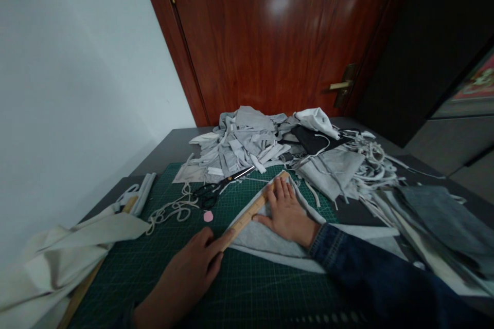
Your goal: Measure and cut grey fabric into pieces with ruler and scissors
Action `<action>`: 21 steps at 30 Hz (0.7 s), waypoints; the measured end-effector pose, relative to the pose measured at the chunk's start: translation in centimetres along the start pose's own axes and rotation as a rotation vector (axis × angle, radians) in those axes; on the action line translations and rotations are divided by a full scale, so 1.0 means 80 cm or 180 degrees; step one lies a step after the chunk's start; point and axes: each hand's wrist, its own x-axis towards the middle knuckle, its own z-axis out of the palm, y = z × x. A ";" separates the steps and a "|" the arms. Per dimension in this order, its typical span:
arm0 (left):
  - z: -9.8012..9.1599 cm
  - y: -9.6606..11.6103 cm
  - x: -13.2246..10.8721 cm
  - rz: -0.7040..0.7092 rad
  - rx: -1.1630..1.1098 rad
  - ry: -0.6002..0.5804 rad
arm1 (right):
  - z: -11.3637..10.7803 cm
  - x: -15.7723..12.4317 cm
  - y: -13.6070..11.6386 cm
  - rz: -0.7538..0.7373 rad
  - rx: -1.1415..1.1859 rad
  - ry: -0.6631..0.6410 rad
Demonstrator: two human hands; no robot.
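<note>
On the green cutting mat (262, 288), a light-grey fabric piece (254, 241) is lying under a wooden ruler (247, 216); the right hand (289, 218) is pressing flat on both, fingers slightly spread, and the left hand (191, 267) is touching the ruler's near end, whether pinching it I cannot tell. Black-handled scissors (224, 183) are resting near a pink disc (208, 216), and grey fabric scraps (247, 131) are lying heaped before the wooden door (262, 51).

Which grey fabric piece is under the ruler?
The pointed grey piece beneath the right hand; the other grey pieces lie away from the wooden ruler.
</note>
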 end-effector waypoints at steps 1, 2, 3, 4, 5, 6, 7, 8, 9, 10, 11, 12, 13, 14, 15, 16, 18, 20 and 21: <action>0.001 -0.001 0.001 0.0011 0.0032 -0.0002 | 0.000 0.000 0.000 -0.0003 0.0013 -0.0007; 0.002 -0.002 0.002 0.0024 0.0052 0.0020 | 0.000 0.001 0.001 -0.0001 0.0024 -0.0014; 0.002 -0.003 0.003 0.0049 0.0061 0.0055 | 0.000 0.001 0.001 0.0006 0.0036 -0.0024; 0.003 -0.005 0.004 0.0086 0.0062 0.0105 | -0.001 0.001 0.001 0.0017 0.0049 -0.0036; 0.004 -0.006 0.004 0.0123 0.0060 0.0157 | -0.001 0.001 0.001 0.0029 0.0063 -0.0048; 0.005 -0.007 0.005 0.0152 0.0062 0.0196 | -0.002 0.002 0.000 0.0035 0.0079 -0.0060; 0.005 -0.008 0.005 0.0160 0.0079 0.0206 | -0.003 0.002 0.000 0.0034 0.0095 -0.0071; 0.005 -0.008 0.006 0.0140 0.0111 0.0183 | -0.004 0.002 0.000 0.0029 0.0109 -0.0077; 0.005 -0.008 0.007 0.0104 0.0149 0.0134 | -0.005 0.002 0.000 0.0020 0.0121 -0.0079; 0.004 -0.008 0.008 0.0065 0.0184 0.0071 | -0.005 0.002 0.000 0.0012 0.0130 -0.0076; 0.003 -0.008 0.009 0.0035 0.0209 0.0001 | -0.004 0.002 0.000 0.0006 0.0138 -0.0074; 0.003 -0.008 0.010 0.0019 0.0221 -0.0057 | -0.003 0.002 0.000 0.0002 0.0143 -0.0070; 0.002 -0.008 0.010 0.0019 0.0221 -0.0101 | -0.002 0.002 0.000 0.0001 0.0148 -0.0066; 0.001 -0.008 0.011 0.0034 0.0213 -0.0132 | 0.000 0.002 0.001 0.0000 0.0153 -0.0060; 0.001 -0.008 0.011 0.0055 0.0204 -0.0149 | 0.001 0.002 0.001 0.0003 0.0159 -0.0053; 0.000 -0.008 0.012 0.0073 0.0194 -0.0162 | 0.002 0.002 0.002 0.0017 0.0167 -0.0037; -0.002 -0.007 0.012 0.0091 0.0173 -0.0172 | -0.001 0.000 0.002 0.0061 0.0185 0.0068; -0.004 -0.007 0.012 0.0090 0.0153 -0.0186 | -0.009 -0.004 0.001 -0.0039 0.0221 0.0265; -0.005 -0.006 0.012 0.0095 0.0135 -0.0191 | -0.016 -0.007 -0.002 -0.0220 0.0278 0.0345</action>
